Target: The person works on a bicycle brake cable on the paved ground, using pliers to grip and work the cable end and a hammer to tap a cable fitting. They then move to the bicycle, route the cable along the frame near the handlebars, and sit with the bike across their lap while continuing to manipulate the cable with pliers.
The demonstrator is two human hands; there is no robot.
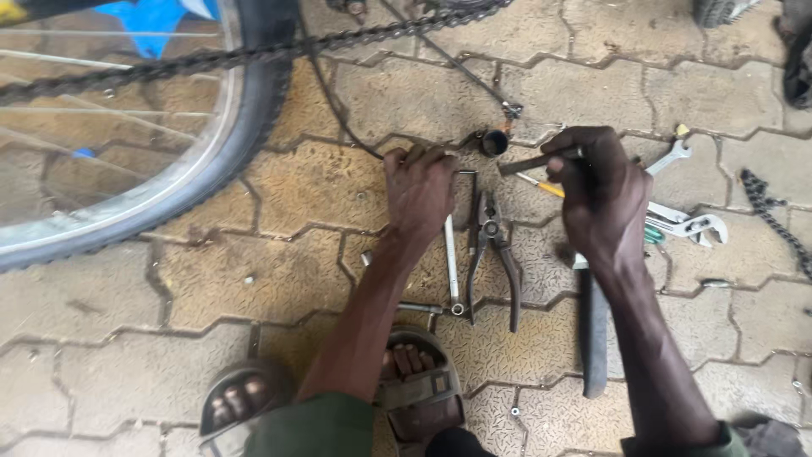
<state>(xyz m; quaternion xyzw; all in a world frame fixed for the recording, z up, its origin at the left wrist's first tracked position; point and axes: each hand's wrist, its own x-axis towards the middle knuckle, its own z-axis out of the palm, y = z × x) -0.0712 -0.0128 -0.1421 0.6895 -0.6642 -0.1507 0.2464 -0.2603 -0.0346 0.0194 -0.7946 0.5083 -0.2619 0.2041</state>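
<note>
Grey-brown interlocking paving stones, stamped with a fine dotted texture and dirty in the joints, fill the whole frame as the work surface; it is outdoors and no packages, labels or signs show. Nearest, at the bottom centre, two sandals (pixel 338 406) rest on the stones, with green sleeves at the lower edge. Just above them, in the middle, lie a thin spanner (pixel 452 262), dark pliers (pixel 495 254) with handles spread, and a black-handled tool (pixel 594 338) running down to the lower right. The left hand (pixel 419 190) is at centre, fingers curled down on something against the stones; what it grips I cannot tell. The right hand (pixel 600 190) is clenched round a metal rod (pixel 529 162) that points left, near a small dark cup (pixel 494 142) on the ground. Right of that hand lie silver wrenches (pixel 685 222) and a yellow-handled screwdriver (pixel 541 186). Farther off, a bicycle wheel (pixel 169 169) fills the upper left, a chain (pixel 254 55) crossing it along the top, and another chain (pixel 774 216) lies at the right edge.
</note>
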